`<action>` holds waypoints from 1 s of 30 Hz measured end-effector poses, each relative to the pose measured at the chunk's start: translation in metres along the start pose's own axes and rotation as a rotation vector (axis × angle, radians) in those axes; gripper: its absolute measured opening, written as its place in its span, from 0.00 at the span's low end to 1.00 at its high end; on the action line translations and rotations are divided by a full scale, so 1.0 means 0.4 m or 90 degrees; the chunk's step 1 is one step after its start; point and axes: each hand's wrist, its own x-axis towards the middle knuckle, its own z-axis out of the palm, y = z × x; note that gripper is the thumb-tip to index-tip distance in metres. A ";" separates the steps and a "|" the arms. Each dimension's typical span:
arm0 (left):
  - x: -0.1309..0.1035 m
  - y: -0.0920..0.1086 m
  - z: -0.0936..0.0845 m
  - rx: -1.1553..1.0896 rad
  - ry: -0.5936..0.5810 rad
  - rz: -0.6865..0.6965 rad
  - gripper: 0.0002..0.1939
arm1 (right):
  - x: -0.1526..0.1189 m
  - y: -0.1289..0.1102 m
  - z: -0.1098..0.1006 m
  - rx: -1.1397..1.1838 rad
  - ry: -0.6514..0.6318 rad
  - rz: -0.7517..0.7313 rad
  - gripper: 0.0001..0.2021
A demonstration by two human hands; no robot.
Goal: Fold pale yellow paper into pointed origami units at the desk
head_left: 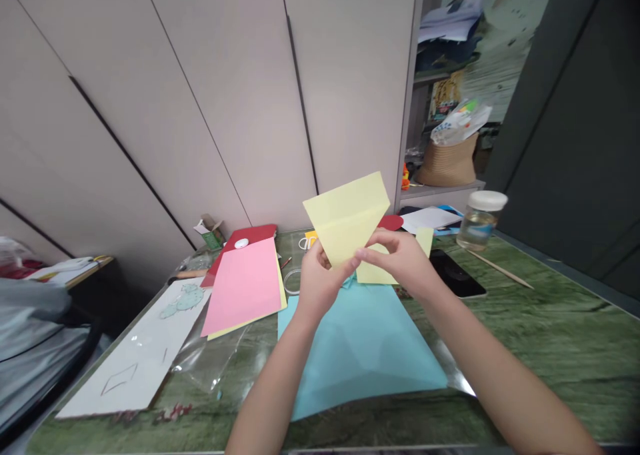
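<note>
Held up above the table is a sheet of pale yellow paper (345, 218), folded so that it narrows toward the bottom. My left hand (320, 278) pinches its lower left side, and my right hand (393, 258) pinches its lower right side; the fingertips of both meet near the lower point. Below them lies a large light blue paper (367, 348) with faint creases. Another pale yellow piece (376, 273) rests behind my right hand, partly covered by it. Part of the blue sheet's far edge is hidden by my hands.
Pink paper (245, 285) lies on the left over a clear plastic sleeve (213, 358), beside a white drawing sheet (150, 348). A roll of tape (292, 281) is behind the left hand. To the right are a black phone (457, 275), a wooden stick (503, 270) and a lidded jar (481, 225).
</note>
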 end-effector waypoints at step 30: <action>-0.016 0.012 0.023 0.018 -0.024 0.051 0.22 | 0.014 -0.001 -0.062 0.132 -0.058 0.028 0.10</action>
